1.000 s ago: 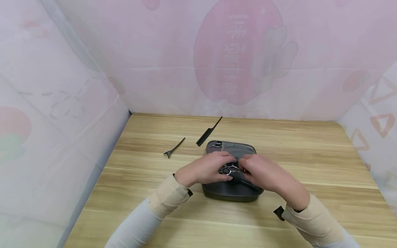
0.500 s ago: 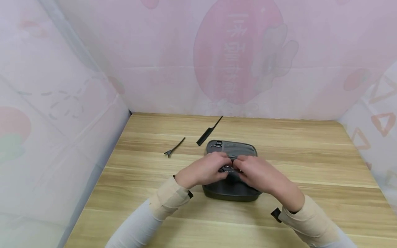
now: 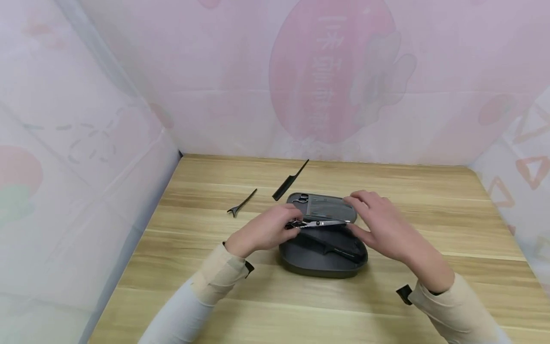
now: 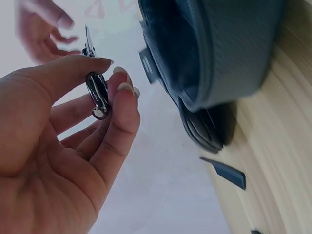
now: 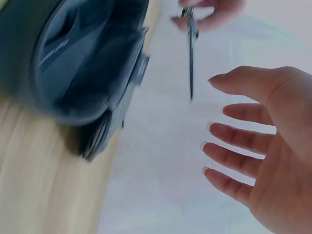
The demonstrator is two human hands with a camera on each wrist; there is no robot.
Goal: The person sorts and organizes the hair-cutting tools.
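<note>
Currently: left hand [image 3: 262, 231] pinches scissors [image 3: 320, 223] by handles, blades level above open grey case [image 3: 322, 255] on table [image 3: 429, 229]. Right hand [image 3: 380, 224] released, fingers spread beside case. Comb [image 3: 290, 182], clip [image 3: 242, 204] beyond case. Step, likely: scissors lifted clear; setting down needs free spot.

Silver scissors [image 3: 320, 223], dark grey case [image 3: 322, 255], black comb [image 3: 290, 181] and black clip [image 3: 242, 204]; light wood-grain table [image 3: 429, 215]; pink-patterned white walls [image 3: 215, 86].
</note>
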